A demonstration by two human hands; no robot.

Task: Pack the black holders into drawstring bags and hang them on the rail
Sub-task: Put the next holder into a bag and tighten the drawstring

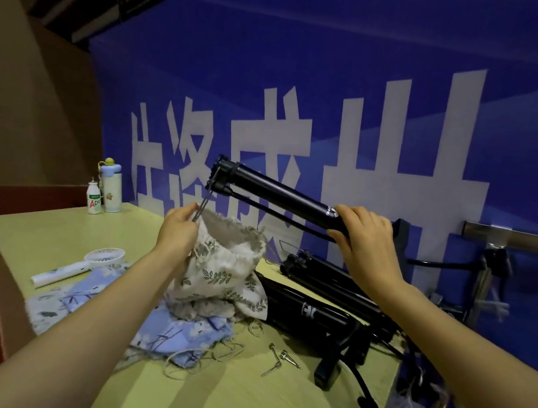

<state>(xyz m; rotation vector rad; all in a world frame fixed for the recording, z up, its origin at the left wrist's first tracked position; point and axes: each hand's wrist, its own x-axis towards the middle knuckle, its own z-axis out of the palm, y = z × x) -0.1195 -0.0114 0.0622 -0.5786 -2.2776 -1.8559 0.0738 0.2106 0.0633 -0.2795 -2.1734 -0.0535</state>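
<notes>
Table (pixel 56 230): pale green top, set against a blue banner (pixel 311 57) with large white characters.
Bottles: small white drink bottle (pixel 95 199) and a taller flask (pixel 111 187) with a blue lid, upright, just beside each other at the far left corner.
Fan: white handheld fan (pixel 86 265), lying flat, its head touching the blue floral bags (pixel 160 322) heaped on the table.
Left hand (pixel 179 230): fingers curled, pinching the rim of the leaf-print drawstring bag (pixel 223 265) and lifting its mouth open; a thin loop from the holder's end runs down to these fingers.
Held black holder (pixel 282 195): off the table, tilted, far end raised up-left above the bag mouth, not inside it.
Metal pins (pixel 280 359): three, loose on the table near the bag cords.
Spare black holders (pixel 312 309): lying on the table right of the bags, side by side.
Right hand (pixel 364 238): fingers and thumb wrapped round the near end of the held black holder.
Rail (pixel 518 237): metal bar on the banner at far right, dark items hanging beneath; detail unclear.
</notes>
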